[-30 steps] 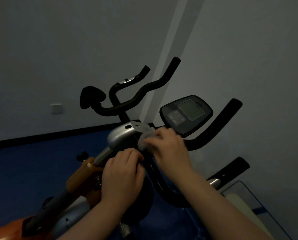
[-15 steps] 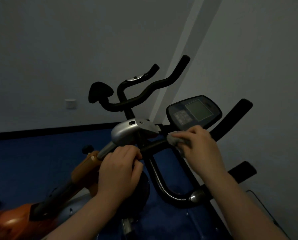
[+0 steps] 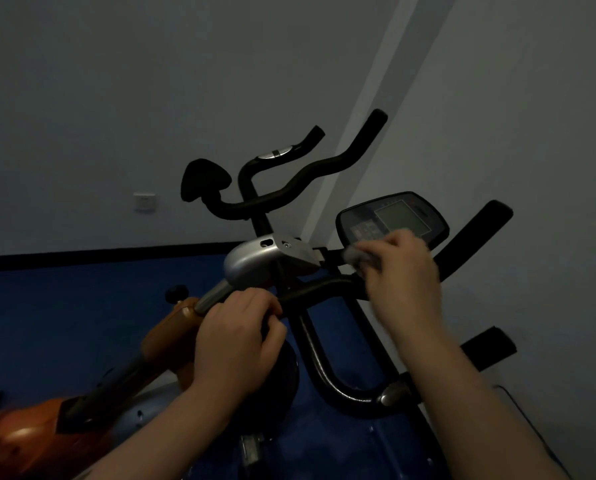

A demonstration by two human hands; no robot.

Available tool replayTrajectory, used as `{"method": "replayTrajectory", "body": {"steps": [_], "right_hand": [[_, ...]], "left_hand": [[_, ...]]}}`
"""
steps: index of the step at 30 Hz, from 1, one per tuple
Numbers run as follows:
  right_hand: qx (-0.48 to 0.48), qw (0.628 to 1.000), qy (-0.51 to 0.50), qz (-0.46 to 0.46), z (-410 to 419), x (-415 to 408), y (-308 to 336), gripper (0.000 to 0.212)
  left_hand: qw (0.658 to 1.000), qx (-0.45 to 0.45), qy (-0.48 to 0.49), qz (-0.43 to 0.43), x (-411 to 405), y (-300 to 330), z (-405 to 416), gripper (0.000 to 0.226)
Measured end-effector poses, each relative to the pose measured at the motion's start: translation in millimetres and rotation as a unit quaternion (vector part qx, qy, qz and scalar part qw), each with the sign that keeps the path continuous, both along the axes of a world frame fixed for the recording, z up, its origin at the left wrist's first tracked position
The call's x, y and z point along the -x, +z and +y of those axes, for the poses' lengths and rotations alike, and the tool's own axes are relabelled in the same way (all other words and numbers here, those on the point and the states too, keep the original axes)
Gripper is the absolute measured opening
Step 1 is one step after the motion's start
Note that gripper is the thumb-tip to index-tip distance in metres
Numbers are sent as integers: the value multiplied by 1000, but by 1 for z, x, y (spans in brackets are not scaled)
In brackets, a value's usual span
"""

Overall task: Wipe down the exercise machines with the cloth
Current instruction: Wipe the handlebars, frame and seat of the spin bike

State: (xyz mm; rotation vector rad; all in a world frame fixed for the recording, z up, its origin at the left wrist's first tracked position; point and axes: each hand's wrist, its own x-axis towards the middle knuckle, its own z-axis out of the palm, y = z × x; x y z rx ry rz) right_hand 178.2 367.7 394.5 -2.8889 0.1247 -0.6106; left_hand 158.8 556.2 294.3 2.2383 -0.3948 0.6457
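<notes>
The right hand (image 3: 405,271), blurred with motion, has its fingers curled round a small crumpled grey cloth (image 3: 357,253) and presses it against the lower front edge of the dark oval console with its pale grey screen (image 3: 393,220). A second ago that cloth sat further left, on the rounded silver housing at the top of the stem (image 3: 261,259); since then it has slid across the black bracket and reached the console, so the wiping has left the housing and started on the display unit. The left hand (image 3: 237,337) has not shifted: its fingers stay wrapped round the black curved handlebar tube (image 3: 317,289) just below the silver housing, steadying the orange-framed exercise bike (image 3: 171,334).

Further out, a second set of black bent handlebars (image 3: 300,174) stands behind, near the grey wall, over a blue floor (image 3: 64,323). I would judge the console face and the long padded grips to the right as not yet wiped, with the other machine still to come.
</notes>
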Motion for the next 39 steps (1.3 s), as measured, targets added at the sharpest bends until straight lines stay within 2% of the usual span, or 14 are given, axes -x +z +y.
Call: {"method": "replayTrajectory", "body": {"steps": [3,4,9,12,14,15,19,24,29,31,33,34,38,39], "right_hand": [[27,989,133,53,37,9,-28,29],[24,988,142,57,30,11,-31,31],[-6,1000,25,-17,-6,4,-16,24],[31,987,155,5,47,2,-35,25],[59,963,256,54,53,10,-47,34],[66,962,259,56,41,10,-44,37],[33,992,119,-18,9,-3,-21,33],[106,958,266,28,43,17,-51,48],[28,991,95,-89,-3,11,-33,37],[40,983,162,-80,21,17,-39,32],[99,958,266,-33,35,28,-55,28],[108,955,274,-26,28,29,-55,28],[32,984,107,-138,-15,30,-41,30],[24,983,102,-149,-10,31,-38,27]], "left_hand": [[1000,-4,3,4,-1,-1,1,13],[1000,-5,6,6,-1,-1,1,14],[998,36,42,39,2,-3,3,15],[985,127,52,105,0,-6,5,17],[982,128,41,130,-2,-8,6,16],[984,118,33,132,-1,-8,7,18],[986,119,11,117,-2,-9,9,21],[985,132,-14,108,-4,-12,11,28],[983,143,-42,105,-3,-13,13,26],[980,153,-51,113,-2,-13,13,26],[979,151,-64,118,-2,-11,15,25],[980,142,-70,119,-3,-10,16,24],[985,105,-80,115,-7,-2,22,17],[985,99,-87,111,-9,4,20,17]]}}
